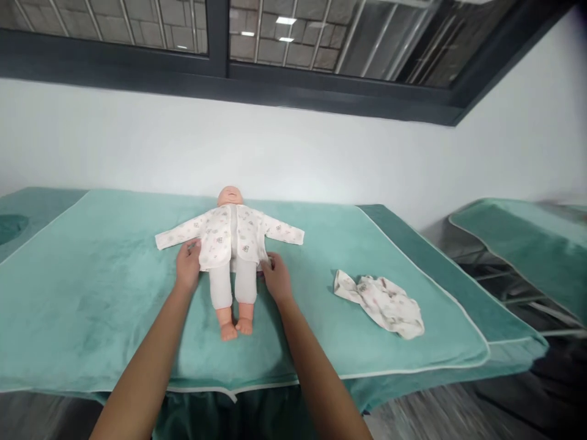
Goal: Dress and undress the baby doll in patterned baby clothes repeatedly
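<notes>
A baby doll [230, 195] lies on its back on a green covered bed, its head toward the wall and its bare feet toward me. On it is a white patterned baby jacket [215, 238] with both sleeves spread out sideways and the front edges meeting near the middle. White trousers [220, 286] cover its legs. My left hand [187, 266] is closed at the jacket's left side edge, below the sleeve. At the lower right side, my right hand [277, 278] pinches the jacket's edge near the hem. The fingertips of both hands are partly hidden.
A crumpled white patterned baby garment [383, 304] lies on the bed to the right. The green bed cover [114, 305] has a pale piped edge. Behind it rise a white wall [293, 159] and a dark window frame [321, 91]. Another green-covered bed [527, 244] stands at right.
</notes>
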{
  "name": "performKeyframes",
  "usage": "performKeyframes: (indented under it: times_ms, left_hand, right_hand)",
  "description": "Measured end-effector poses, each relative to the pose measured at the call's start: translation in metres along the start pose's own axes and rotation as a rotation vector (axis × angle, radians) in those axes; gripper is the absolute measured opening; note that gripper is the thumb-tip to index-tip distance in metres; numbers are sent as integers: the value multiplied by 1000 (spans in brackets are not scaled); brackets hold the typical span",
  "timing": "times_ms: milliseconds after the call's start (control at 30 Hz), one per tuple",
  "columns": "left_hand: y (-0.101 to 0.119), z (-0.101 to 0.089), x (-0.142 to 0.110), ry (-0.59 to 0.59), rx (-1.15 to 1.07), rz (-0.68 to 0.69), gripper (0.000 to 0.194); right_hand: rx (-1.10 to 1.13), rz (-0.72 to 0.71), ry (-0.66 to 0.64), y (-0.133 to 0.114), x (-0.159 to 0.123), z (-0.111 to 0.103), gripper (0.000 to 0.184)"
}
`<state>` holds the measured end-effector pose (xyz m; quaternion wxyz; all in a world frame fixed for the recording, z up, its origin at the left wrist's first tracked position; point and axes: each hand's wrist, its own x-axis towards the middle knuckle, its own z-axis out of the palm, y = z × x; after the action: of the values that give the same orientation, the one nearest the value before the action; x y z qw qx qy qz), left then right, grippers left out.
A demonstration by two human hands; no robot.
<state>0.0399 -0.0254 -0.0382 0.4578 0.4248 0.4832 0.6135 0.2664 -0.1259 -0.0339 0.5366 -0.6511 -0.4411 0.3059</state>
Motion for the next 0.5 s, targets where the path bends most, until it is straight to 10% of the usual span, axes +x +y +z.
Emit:
performKeyframes:
  times_ms: [200, 333, 500]
  left_hand:
    - [13, -7, -17, -56, -171, -30, 36]
    - [16, -7, -24, -114, -66, -2, 31]
    - [16, -10, -27, -253, 129, 21, 39]
  right_hand:
    - [-127, -237, -33, 30, -81, -55, 25]
    - [-573, -461, 254, 41, -86, -131, 28]
    - [-1273, -54, 469, 32, -65, -207, 37]
